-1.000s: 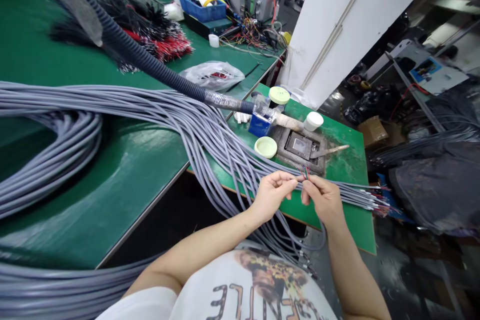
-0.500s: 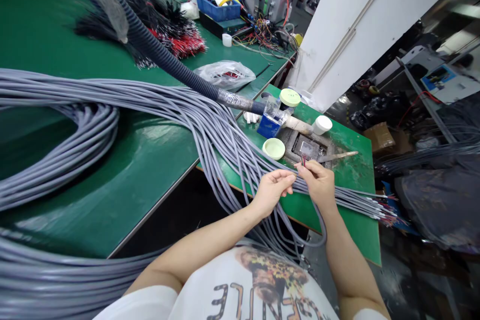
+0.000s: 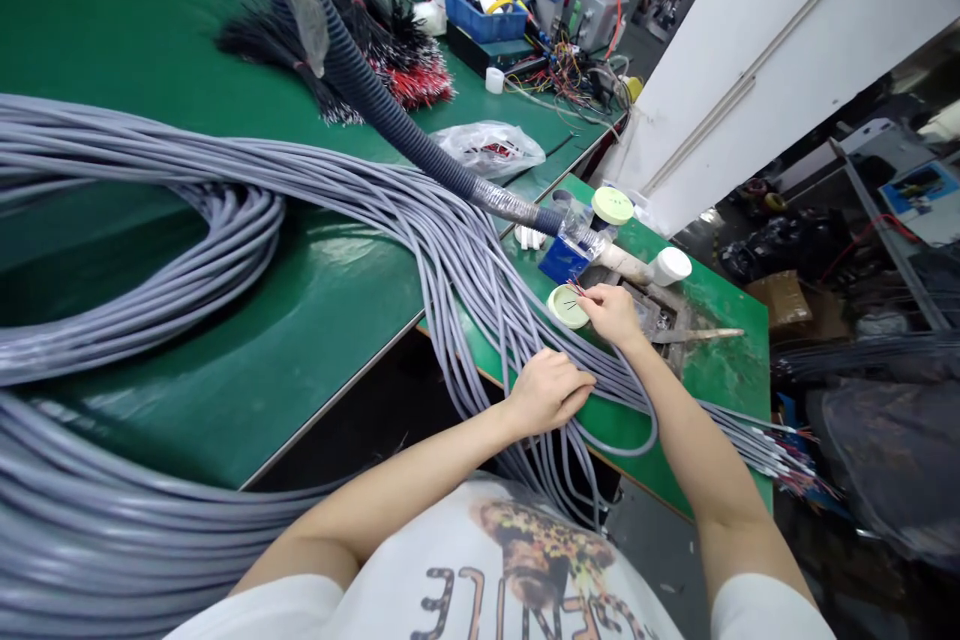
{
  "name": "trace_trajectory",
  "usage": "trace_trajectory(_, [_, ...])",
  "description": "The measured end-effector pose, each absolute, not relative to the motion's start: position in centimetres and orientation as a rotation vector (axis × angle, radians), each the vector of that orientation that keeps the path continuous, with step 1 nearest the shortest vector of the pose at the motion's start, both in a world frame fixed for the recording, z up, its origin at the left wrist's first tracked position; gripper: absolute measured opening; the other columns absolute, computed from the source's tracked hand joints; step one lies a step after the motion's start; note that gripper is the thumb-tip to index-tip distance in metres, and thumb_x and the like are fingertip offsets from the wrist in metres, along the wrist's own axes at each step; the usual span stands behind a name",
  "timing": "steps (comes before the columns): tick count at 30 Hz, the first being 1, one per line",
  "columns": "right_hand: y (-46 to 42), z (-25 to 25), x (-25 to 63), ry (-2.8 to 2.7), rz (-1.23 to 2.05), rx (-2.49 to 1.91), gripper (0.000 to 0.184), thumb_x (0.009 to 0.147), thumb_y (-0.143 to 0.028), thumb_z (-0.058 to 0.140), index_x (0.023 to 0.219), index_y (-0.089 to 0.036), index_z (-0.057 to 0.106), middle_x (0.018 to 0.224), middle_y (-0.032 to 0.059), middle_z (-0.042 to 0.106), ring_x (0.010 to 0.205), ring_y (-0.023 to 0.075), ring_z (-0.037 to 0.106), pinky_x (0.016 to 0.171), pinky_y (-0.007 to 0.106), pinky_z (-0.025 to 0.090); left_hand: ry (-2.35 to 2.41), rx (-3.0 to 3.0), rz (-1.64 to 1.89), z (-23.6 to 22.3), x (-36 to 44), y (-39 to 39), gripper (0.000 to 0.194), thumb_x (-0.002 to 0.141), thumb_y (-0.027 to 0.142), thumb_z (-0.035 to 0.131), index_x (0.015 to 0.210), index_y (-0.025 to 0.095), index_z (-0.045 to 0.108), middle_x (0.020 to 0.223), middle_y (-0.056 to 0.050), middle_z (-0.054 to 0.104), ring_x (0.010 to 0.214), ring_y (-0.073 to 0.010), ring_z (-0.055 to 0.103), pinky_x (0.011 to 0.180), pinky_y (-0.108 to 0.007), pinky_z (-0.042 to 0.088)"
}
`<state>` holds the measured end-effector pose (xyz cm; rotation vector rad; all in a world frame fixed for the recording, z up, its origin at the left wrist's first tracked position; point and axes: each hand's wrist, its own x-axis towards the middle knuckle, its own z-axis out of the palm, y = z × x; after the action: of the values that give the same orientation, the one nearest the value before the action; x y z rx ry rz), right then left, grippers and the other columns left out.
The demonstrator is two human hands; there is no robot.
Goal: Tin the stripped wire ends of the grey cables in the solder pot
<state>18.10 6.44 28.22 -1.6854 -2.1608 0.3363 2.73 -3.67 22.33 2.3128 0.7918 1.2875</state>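
Observation:
My right hand (image 3: 613,315) is closed on the end of a grey cable (image 3: 651,425), which loops down from it. Thin dark and red wires (image 3: 574,288) stick out past its fingertips, over a pale yellow-green dish (image 3: 564,312). My left hand (image 3: 551,390) lies over the grey cable bundle (image 3: 480,250), fingers curled in; whatever they hold is hidden beneath. Close beyond my right hand is a grimy metal heating pot (image 3: 660,312), partly covered by that hand. A flat blade with a light handle (image 3: 701,333) lies across its edge.
A ribbed dark hose (image 3: 390,115) slants down to a pale nozzle (image 3: 622,262) beside a blue box (image 3: 564,260). Round tubs (image 3: 670,266) stand behind the pot. Stripped cable ends (image 3: 787,455) overhang the green board's right edge. Cable coils (image 3: 135,290) cover the left table.
My right hand has moved from the pot's near side leftward to the dish, carrying the wire ends. My left hand has dropped slightly and curled over the cables. The view has shifted a little.

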Motion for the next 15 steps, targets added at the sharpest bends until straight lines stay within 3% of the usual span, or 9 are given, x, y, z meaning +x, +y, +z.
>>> trace_trajectory(15, [7.3,27.6,18.1,-2.25,0.249,-1.737,0.024,0.079,-0.027,0.054,0.061,-0.018,0.068,0.063,0.0021,0.062,0.058,0.0133,0.052,0.057,0.025,0.032,0.796,2.29,1.283,22.4,2.6,-3.6,0.017,0.089,0.024,0.048,0.092,0.018,0.064,0.065,-0.002,0.06,0.065,-0.0149,0.052,0.066,-0.032,0.034])
